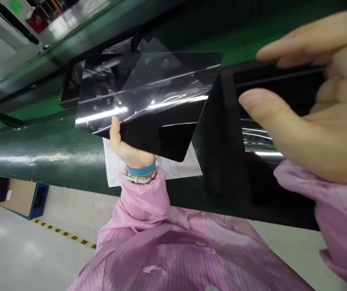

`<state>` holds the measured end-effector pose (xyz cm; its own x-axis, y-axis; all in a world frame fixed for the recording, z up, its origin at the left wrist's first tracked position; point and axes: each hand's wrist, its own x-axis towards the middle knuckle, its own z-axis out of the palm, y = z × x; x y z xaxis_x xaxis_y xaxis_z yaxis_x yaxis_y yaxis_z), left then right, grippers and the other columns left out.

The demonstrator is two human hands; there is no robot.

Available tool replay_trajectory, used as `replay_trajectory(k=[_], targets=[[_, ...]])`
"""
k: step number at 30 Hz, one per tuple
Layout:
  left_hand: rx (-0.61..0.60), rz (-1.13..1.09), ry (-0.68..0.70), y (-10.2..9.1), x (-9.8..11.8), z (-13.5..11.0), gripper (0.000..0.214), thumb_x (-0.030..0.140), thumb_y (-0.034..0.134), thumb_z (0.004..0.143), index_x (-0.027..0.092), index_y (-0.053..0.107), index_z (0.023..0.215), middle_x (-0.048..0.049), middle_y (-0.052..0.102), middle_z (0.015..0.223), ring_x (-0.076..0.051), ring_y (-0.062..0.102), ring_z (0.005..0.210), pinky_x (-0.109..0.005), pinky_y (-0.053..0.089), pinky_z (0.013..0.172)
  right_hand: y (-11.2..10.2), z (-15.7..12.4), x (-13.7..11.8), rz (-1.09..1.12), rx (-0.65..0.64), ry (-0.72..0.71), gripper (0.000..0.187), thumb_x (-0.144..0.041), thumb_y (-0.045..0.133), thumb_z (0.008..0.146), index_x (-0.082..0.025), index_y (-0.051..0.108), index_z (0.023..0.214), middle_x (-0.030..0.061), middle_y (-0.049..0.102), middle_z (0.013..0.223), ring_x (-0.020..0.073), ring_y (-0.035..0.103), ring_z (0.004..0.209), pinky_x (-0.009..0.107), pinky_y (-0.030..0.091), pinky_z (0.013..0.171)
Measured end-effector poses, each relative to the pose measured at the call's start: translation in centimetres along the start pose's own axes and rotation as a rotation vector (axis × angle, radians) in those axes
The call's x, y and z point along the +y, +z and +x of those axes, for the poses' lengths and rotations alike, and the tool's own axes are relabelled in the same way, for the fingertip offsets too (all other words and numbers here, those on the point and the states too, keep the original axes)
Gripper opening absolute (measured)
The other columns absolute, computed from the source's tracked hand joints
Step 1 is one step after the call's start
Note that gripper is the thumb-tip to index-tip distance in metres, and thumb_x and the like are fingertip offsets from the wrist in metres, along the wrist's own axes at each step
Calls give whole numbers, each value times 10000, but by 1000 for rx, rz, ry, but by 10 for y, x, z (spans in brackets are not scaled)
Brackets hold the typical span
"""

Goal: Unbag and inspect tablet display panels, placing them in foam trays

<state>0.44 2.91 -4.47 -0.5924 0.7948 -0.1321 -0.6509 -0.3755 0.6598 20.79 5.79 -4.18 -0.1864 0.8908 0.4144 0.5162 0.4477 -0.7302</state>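
Observation:
My left hand [127, 151] is closed on a glossy black panel [161, 139], its thumb over the near edge and its other fingers hidden underneath. A clear plastic film [149, 91] spreads over the panel's upper part, with bright light streaks and small bubble-like spots. On the right, my right hand [318, 105] is held up with thumb and fingers apart, holding nothing and slightly blurred. Below it is a black tray [232, 161] with dark shiny sheets inside. A printed paper form [184, 165] lies under the panel on the green work surface [55, 149].
Another black tray [66, 91] sits behind the panel, partly covered by it. A dark rail [3, 117] crosses the bench at left. On the floor stand a blue-edged box [40, 202] and yellow-black tape [64, 232]. Equipment fills the far upper left.

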Motion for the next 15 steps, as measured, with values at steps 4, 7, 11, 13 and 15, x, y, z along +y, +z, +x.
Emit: replay_trajectory(k=[4,7,11,13,15], targets=[[21,216,150,0,11,-8,343,484,397,958,224,618,930,-65,733,1065,-289,607,1301,-436,539,1064,14,-5,-11,287,-181,5,374,-516,622,929,-200,667,1124,42,659,1113,169,648,995,371,544,922],[20,295,163,3,11,-15,446,542,332,960,226,637,1039,-72,732,1088,-312,610,1288,-465,546,1050,21,-9,-16,476,-411,111,392,-567,612,924,-214,701,1068,15,683,1023,150,665,926,318,545,843],[22,272,208,4,6,-20,389,489,341,974,234,630,1032,-54,728,1064,-288,599,1302,-434,550,1042,25,-9,-18,551,-489,154,336,-502,626,925,-178,711,948,1,672,901,87,626,801,226,501,746],[-11,294,237,2,4,-18,389,500,354,964,231,634,982,-64,727,1030,-284,599,1299,-427,551,1035,24,-8,-19,569,-479,165,329,-479,635,921,-156,688,893,2,649,836,67,589,736,200,479,692],[-49,333,273,0,2,-17,420,550,360,939,228,625,890,-78,723,965,-297,616,1265,-443,564,1001,21,-7,-21,566,-474,183,326,-460,654,911,-140,661,848,7,632,800,69,573,707,199,475,666]])
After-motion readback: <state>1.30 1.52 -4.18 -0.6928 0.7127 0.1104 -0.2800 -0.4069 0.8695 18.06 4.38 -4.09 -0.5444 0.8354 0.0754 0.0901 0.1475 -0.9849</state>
